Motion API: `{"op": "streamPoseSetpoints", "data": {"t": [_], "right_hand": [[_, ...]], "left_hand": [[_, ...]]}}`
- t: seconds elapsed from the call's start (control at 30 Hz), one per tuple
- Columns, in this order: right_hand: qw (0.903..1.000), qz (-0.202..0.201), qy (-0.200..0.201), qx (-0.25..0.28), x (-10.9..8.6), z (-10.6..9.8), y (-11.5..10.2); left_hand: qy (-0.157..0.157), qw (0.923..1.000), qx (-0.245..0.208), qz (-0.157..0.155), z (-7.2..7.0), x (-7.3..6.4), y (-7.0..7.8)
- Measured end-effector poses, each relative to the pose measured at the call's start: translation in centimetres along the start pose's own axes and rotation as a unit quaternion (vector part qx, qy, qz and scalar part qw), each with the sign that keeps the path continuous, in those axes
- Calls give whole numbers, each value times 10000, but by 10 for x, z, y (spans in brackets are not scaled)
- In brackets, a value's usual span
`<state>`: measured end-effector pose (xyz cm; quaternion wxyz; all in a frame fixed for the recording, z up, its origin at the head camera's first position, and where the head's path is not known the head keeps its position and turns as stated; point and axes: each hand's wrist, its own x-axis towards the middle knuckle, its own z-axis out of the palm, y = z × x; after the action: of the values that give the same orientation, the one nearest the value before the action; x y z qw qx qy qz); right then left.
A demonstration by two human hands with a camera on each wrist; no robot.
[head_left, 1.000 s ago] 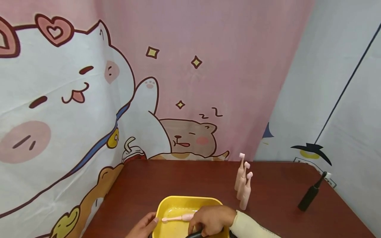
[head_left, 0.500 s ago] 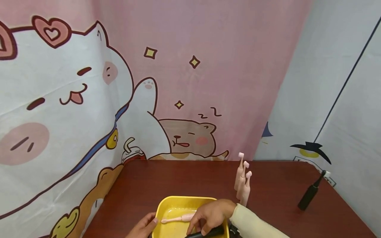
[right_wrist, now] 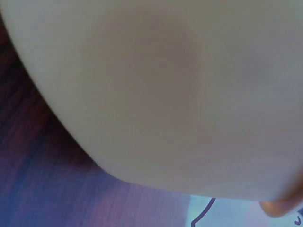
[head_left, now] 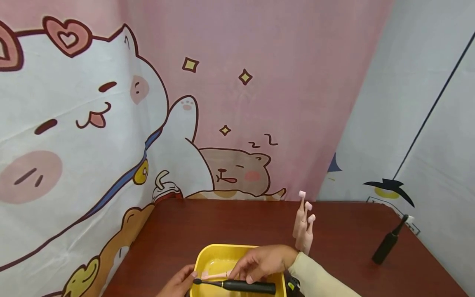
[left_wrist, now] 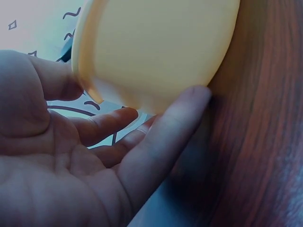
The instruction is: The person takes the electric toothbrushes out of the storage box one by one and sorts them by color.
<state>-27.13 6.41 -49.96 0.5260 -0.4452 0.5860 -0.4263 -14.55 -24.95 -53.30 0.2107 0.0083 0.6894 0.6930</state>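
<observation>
A yellow plastic basin (head_left: 227, 246) sits at the table's near edge. My left hand (head_left: 179, 282) grips its left side; in the left wrist view the thumb hooks over the rim while a finger (left_wrist: 165, 137) supports the outer wall (left_wrist: 161, 47). Above the basin, my right hand (head_left: 264, 263) pinches a black electric toothbrush (head_left: 264, 287) by its handle, the head pointing left across the rim. A pink electric toothbrush (head_left: 215, 275) lies inside, partly hidden behind the black one and the right hand. The basin's pale wall (right_wrist: 142, 94) fills most of the right wrist view, blurred.
Three pink electric toothbrushes stand upright in a row right of the basin, the nearest (head_left: 307, 239) close behind the right wrist. Another black electric toothbrush (head_left: 386, 245) stands farther right on the dark red table (head_left: 230, 220). A cartoon-printed curtain (head_left: 289, 82) hangs behind.
My right hand has lifted the black toothbrush up from inside the basin, so its whole length now shows. The left hand has kept its hold on the basin.
</observation>
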Motion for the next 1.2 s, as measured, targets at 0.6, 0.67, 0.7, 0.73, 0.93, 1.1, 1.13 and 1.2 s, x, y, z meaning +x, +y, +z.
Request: {"op": "streamPoseSetpoints", "data": {"t": [0.6, 0.67, 0.7, 0.73, 0.93, 1.1, 1.13, 1.2], "right_hand": [[9932, -670, 4, 947, -8, -2, 2], [9924, -671, 60, 1026, -10, 0, 0], [9921, -694, 94, 1043, -11, 1, 0], [9916, -719, 133, 1070, -13, 2, -1], [9878, -1054, 405, 1076, -20, 4, -5], [9797, -1415, 529, 1315, -23, 6, -6], [9782, -1488, 569, 1332, -23, 7, -7], [9749, -1630, 656, 1369, -24, 8, -9]], "left_hand": [[-455, 9981, -416, 91, -1, -1, 1], [-510, 9976, -447, 136, 0, -1, 1], [-512, 9976, -440, 161, 0, -1, 1], [-520, 9975, -438, 200, 0, -1, 1], [-230, 9993, -197, 202, 1, 0, 1], [63, 10000, 44, -15, 0, 0, 1], [105, 9999, 86, -65, -1, 0, 1], [134, 9997, 108, -167, -2, 0, 2]]}}
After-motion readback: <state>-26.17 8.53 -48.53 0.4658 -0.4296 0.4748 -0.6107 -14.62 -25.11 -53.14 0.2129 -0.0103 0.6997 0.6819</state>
